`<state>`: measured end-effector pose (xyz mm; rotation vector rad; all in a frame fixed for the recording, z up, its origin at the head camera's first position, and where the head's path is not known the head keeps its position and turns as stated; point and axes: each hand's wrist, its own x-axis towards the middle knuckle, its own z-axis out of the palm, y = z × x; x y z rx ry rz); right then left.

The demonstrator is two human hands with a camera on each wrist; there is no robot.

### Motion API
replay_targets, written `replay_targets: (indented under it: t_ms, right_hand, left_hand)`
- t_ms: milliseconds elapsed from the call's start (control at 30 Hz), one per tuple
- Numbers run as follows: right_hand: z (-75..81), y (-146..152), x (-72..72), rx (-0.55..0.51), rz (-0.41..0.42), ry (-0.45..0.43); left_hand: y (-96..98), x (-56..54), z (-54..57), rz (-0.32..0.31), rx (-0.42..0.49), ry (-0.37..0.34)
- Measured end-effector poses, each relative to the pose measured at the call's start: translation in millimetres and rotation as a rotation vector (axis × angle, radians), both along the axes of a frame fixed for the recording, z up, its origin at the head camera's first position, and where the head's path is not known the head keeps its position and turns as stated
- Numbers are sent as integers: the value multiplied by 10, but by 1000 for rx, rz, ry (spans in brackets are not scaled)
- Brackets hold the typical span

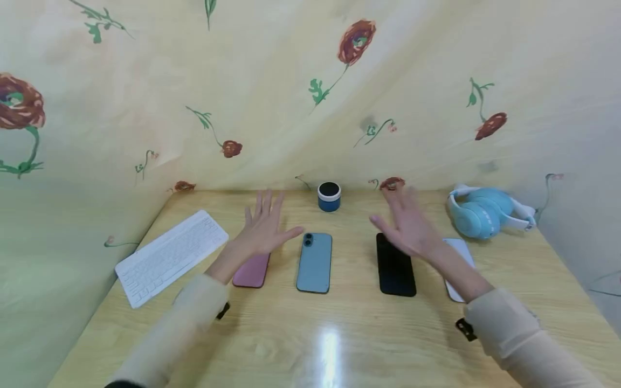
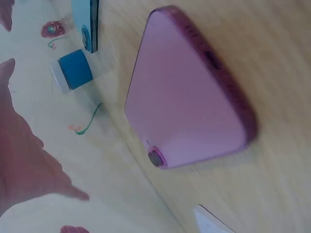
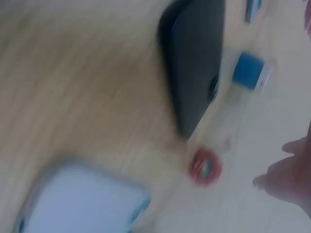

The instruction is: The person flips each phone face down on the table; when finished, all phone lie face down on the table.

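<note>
Both hands hover above a pale wooden table (image 1: 310, 345), fingers spread wide and straight, holding nothing. Going left to right: a flat white rectangular keyboard (image 1: 170, 256) lies at about nine o'clock from the left hand (image 1: 264, 229), well apart from it. That hand floats over the far end of a slim pink rectangular phone (image 1: 252, 269), which lies flat beneath the wrist, at six o'clock from the palm, its long axis running twelve to six. In the left wrist view the pink phone (image 2: 187, 92) shows a smooth matte back and darker rounded edges. Just beside it, at three o'clock, lies a grey-blue phone (image 1: 315, 262) with its two camera lenses at the far end. A small round blue-and-white speaker (image 1: 329, 196) stands at twelve o'clock, between the hands. The right hand (image 1: 407, 226) hangs over the far end of a glossy black phone (image 1: 395, 265), also lengthwise twelve to six. A white phone (image 1: 458, 253) lies partly under that forearm. Light-blue over-ear headphones (image 1: 480, 213) rest at two o'clock.
</note>
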<state>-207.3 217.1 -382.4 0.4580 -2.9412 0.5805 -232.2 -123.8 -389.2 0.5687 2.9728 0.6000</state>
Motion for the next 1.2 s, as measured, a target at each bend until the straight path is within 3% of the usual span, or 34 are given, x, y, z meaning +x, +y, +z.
replay_targets:
  t_ms: [100, 200, 300, 400, 600, 800, 1000, 1200]
  right_hand:
    - [5, -350, 129, -221, 119, -40]
    - [-10, -813, 221, -434, 204, -120]
    - [-72, -1286, 246, -573, 215, -247]
    - [-165, -1646, 247, -620, 176, -369]
    - [-335, -1975, 298, -586, 120, -507]
    - [-451, -2071, 404, -559, 124, -536]
    - [-456, -2100, 437, -556, 143, -521]
    - [-442, -2091, 444, -554, 148, -510]
  left_hand:
    - [-126, 236, 10, -44, 142, -36]
    - [-238, 473, -16, -46, 310, -87]
    - [-355, 665, -126, 11, 429, -163]
    - [-447, 772, -275, 56, 473, -215]
    - [-568, 832, -509, 93, 510, -231]
    - [-601, 873, -665, 105, 514, -169]
    - [-550, 895, -713, 162, 471, -39]
    - [-449, 879, -677, 226, 362, 2]
